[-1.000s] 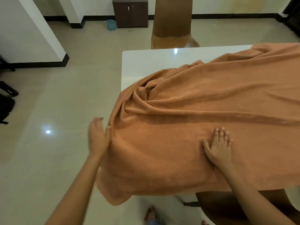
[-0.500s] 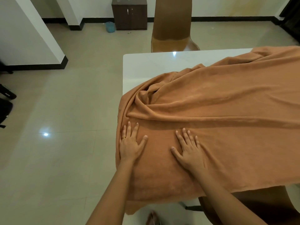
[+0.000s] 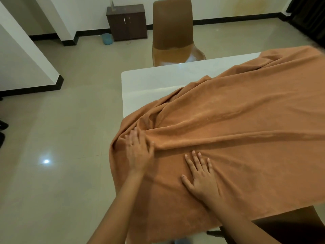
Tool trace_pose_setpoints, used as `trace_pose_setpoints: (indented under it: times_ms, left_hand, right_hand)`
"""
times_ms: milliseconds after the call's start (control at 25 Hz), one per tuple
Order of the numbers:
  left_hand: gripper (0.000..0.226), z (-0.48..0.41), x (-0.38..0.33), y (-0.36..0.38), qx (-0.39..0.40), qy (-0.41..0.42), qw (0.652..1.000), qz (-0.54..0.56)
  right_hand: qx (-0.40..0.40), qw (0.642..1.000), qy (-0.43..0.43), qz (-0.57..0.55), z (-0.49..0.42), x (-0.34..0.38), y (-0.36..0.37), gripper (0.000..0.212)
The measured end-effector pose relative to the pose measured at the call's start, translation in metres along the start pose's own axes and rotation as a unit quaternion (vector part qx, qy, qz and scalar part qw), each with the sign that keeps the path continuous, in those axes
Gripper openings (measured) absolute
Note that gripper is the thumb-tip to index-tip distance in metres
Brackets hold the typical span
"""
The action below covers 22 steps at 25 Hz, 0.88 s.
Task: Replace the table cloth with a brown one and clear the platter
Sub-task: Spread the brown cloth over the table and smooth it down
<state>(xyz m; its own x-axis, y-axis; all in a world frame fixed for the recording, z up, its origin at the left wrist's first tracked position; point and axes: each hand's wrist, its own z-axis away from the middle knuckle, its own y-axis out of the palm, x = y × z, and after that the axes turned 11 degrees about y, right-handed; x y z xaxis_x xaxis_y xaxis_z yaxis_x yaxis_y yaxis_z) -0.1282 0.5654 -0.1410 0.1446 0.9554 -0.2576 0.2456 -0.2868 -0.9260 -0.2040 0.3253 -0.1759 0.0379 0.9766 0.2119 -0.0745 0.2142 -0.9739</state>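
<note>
A brown table cloth lies rumpled over most of the white table, hanging over the left and near edges. The far-left corner of the table top is bare. My left hand lies flat on a bunch of folds near the left edge, fingers straight and blurred by motion. My right hand presses flat on the cloth beside it, fingers spread. No platter is in view.
A brown chair stands at the table's far side. Another brown chair shows under the near edge at lower right. A dark small cabinet and a blue bin stand by the back wall. Tiled floor lies to the left.
My left hand came from the cloth's hanging left edge onto the table top, then slid forward into the folds. My right hand shifted left across the cloth and stays pressed flat.
</note>
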Motion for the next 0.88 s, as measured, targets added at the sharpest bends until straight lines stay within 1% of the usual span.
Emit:
trace_pose_setpoints:
  times_ms: [40, 80, 120, 160, 200, 280, 320, 400, 440, 520, 560, 600, 680, 720, 800, 880]
  left_hand:
    - [0.065, -0.007, -0.013, 0.008, 0.045, 0.101, 0.994, 0.011]
    - [0.069, -0.014, -0.02, 0.017, 0.103, 0.158, 0.982, 0.018]
    - [0.075, -0.019, -0.02, 0.024, 0.163, 0.163, 0.973, 0.019]
    - [0.081, -0.023, -0.015, 0.031, 0.201, 0.141, 0.969, 0.016]
    - [0.087, -0.025, -0.007, 0.037, 0.212, 0.116, 0.97, 0.011]
    - [0.091, -0.026, 0.001, 0.042, 0.194, 0.093, 0.977, 0.004]
    - [0.091, -0.027, 0.002, 0.044, 0.181, 0.095, 0.979, 0.005]
    - [0.086, -0.029, 0.002, 0.044, 0.157, 0.105, 0.982, 0.019]
    - [0.083, -0.029, 0.003, 0.044, 0.147, 0.108, 0.983, 0.028]
    - [0.075, -0.027, 0.003, 0.045, 0.129, 0.105, 0.985, 0.043]
    - [0.071, -0.027, 0.005, 0.045, 0.12, 0.105, 0.986, 0.058]
    - [0.067, -0.026, 0.006, 0.044, 0.107, 0.105, 0.985, 0.083]
    - [0.06, -0.026, 0.01, 0.042, 0.077, 0.093, 0.981, 0.154]
    - [0.057, -0.027, 0.012, 0.041, 0.069, 0.085, 0.976, 0.189]
    - [0.055, -0.025, 0.015, 0.04, 0.073, 0.079, 0.967, 0.229]
    - [0.049, -0.028, 0.018, 0.035, 0.091, 0.079, 0.966, 0.23]
  right_hand:
    - [0.002, 1.0, 0.0, -0.003, 0.0, 0.0, 0.0, 0.076]
    - [0.003, 1.0, 0.0, -0.005, 0.0, -0.001, 0.001, 0.077]
    - [0.003, 1.0, -0.002, -0.008, 0.0, -0.001, 0.001, 0.077]
    - [0.002, 1.0, -0.002, -0.012, 0.001, -0.002, 0.002, 0.077]
    - [0.001, 1.0, -0.001, -0.017, 0.0, -0.003, 0.001, 0.077]
    - [-0.002, 1.0, -0.002, -0.022, -0.001, -0.001, 0.001, 0.077]
    - [-0.007, 1.0, -0.003, -0.022, -0.001, -0.001, 0.002, 0.077]
    - [-0.021, 1.0, -0.001, -0.019, 0.0, -0.001, 0.007, 0.073]
    - [-0.035, 0.999, 0.008, -0.017, -0.001, 0.002, 0.008, 0.068]
    - [-0.09, 0.994, 0.057, -0.03, -0.017, 0.022, 0.004, 0.052]
    - [-0.116, 0.987, 0.09, -0.057, -0.032, 0.04, 0.001, 0.046]
    - [-0.137, 0.978, 0.123, -0.095, -0.048, 0.061, -0.004, 0.044]
    - [-0.151, 0.958, 0.182, -0.159, -0.071, 0.102, -0.007, 0.051]
    - [-0.145, 0.951, 0.218, -0.164, -0.077, 0.117, -0.002, 0.056]
    - [-0.118, 0.945, 0.28, -0.12, -0.076, 0.134, 0.017, 0.066]
    - [-0.105, 0.946, 0.299, -0.062, -0.072, 0.135, 0.029, 0.074]
